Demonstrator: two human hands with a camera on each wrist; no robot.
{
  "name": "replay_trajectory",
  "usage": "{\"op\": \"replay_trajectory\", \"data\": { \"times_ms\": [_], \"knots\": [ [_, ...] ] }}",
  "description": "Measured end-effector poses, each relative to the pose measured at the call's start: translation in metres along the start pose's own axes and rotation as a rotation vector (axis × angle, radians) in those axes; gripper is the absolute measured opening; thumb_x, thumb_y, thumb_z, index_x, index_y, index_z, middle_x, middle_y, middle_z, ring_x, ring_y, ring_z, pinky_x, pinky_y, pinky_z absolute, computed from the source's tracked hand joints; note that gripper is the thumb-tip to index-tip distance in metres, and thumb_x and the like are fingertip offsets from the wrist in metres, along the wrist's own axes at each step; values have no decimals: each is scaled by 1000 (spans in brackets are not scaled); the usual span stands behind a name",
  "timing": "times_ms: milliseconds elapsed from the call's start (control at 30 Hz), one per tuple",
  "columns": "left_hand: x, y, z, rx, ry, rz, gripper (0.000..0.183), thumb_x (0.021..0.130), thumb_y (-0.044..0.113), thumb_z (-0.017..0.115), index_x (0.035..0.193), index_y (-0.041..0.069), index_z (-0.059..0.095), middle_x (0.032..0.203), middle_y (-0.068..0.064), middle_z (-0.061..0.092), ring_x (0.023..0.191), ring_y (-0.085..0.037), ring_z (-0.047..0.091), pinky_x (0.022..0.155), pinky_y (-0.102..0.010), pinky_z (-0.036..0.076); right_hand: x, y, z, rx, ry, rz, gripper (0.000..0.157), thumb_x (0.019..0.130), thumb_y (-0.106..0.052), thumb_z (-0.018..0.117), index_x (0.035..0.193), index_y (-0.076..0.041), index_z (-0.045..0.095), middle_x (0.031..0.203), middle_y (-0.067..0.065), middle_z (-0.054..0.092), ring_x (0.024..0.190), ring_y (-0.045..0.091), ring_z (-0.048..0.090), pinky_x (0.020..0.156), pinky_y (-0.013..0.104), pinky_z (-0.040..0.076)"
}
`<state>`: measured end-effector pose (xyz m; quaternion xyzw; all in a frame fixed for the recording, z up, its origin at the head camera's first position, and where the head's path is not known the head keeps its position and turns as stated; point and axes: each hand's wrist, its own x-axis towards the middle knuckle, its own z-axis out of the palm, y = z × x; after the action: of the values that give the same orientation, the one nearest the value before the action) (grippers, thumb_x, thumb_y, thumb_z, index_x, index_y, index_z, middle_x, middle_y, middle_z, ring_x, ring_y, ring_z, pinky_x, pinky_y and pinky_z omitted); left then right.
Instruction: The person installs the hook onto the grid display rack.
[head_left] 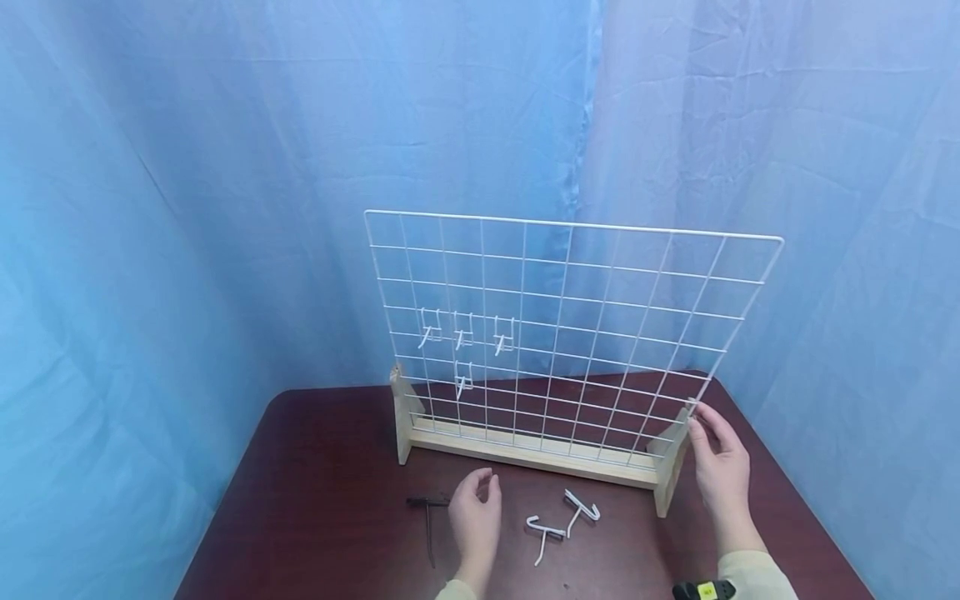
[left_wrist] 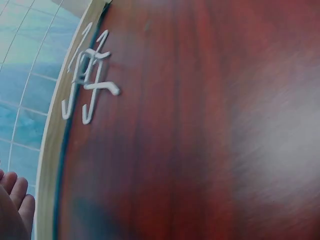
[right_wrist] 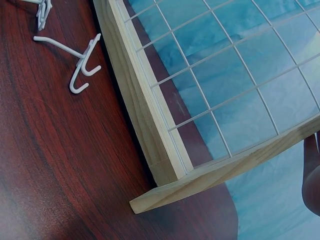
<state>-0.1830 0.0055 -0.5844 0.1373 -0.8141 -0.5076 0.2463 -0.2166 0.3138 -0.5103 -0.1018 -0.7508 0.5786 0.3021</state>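
Observation:
A white wire grid panel (head_left: 573,226) stands upright in a wooden stand (head_left: 525,454). My right hand (head_left: 723,467) pinches the top of the stand's right side piece, where the grid's edge meets it. In the right wrist view, part of this hand (right_wrist: 312,180) shows beside the wooden side piece (right_wrist: 225,175). My left hand (head_left: 477,517) is in front of the stand, fingers loosely bent, holding nothing. Beside it a black hook (head_left: 429,533) lies on the table. To its right are two white hooks, one nearer (head_left: 543,537) and one farther (head_left: 580,510).
Several white hooks hang on the left half of the grid, one of them (head_left: 464,385) lower than the others. The dark red-brown table (head_left: 322,492) has rounded back corners. Blue curtains (head_left: 300,167) surround it at the back and sides.

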Motion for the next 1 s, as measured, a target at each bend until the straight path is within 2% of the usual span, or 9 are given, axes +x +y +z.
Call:
{"op": "replay_trajectory", "data": {
  "times_ms": [267,333,533,667,800,900,1000],
  "knots": [
    [-22,-10,2,56,-25,49,13,84,8,75,96,11,74,92,2,72,86,-18,68,78,-39,56,-11,-32,-1,33,-24,-25,33,99,-4,59,130,4,59,108,-24,61,97,-6,55,80,4,44],
    [-26,-12,2,78,-31,55,13,84,9,75,96,12,74,92,3,72,87,-17,68,79,-39,56,-11,-30,-1,28,-26,-22,33,99,-4,58,131,4,59,108,-24,61,97,-7,55,80,4,44],
    [-39,-17,2,146,-74,52,15,82,11,77,96,17,74,91,7,71,88,-15,67,79,-38,56,-3,-6,-2,12,-17,7,34,100,-7,58,133,0,59,111,-25,59,100,-6,54,82,4,43],
    [-46,-21,3,177,-103,64,17,81,13,78,97,17,74,94,8,71,93,-15,66,84,-38,55,-2,-1,-2,4,-9,1,34,100,-10,58,133,-2,60,110,-24,60,101,-5,54,83,5,44],
    [-51,-26,4,183,-113,121,18,79,11,79,96,15,75,94,6,72,94,-17,67,95,-44,50,-2,-1,-1,-16,-2,6,35,100,-12,59,133,-1,59,110,-25,58,103,-5,54,85,5,44],
    [-54,-29,5,170,-95,184,20,75,8,81,94,13,75,92,4,73,93,-20,68,100,-50,46,-1,-2,-1,-16,-8,12,36,100,-13,59,134,-2,59,111,-25,58,103,-6,54,84,5,43],
    [-57,-30,5,152,-82,229,23,72,8,84,93,11,75,92,2,73,95,-23,68,101,-53,45,-3,-7,-1,2,-6,13,35,100,-9,59,133,0,59,110,-26,58,102,-6,54,83,5,44]
  ]
}}
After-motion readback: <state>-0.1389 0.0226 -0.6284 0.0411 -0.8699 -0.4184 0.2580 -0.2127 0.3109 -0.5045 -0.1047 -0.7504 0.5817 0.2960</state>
